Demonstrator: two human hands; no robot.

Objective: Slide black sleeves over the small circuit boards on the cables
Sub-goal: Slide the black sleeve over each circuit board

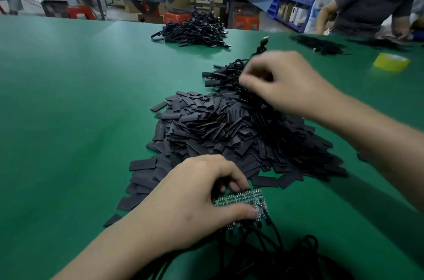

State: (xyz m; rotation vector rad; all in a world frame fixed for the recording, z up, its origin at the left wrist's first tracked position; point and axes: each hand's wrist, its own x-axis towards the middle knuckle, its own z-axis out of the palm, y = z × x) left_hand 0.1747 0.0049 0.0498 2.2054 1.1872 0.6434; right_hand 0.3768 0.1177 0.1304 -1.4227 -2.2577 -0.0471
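Evidently left hand [195, 206] pinched circuit boards [243, 198] in fanned row between thumb and curled fingers, low over table [68, 96], likely keeping each end exposed for sleeving; cables [270, 240] trailed below. Right hand [282, 82], fingers curled, reached into sleeved bundle [227, 75] beyond sleeves [218, 128]; grip blurred, could not tell. Count: one sleeve heap, pieces uncountable; boards roughly five, unclear.

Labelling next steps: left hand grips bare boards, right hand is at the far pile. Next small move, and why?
Probably bring the right hand back with one sleeve from the sleeve pile and slip it over an end board. The circuit boards in the left hand are bare green; blur hides whether the right fingers already hold one.
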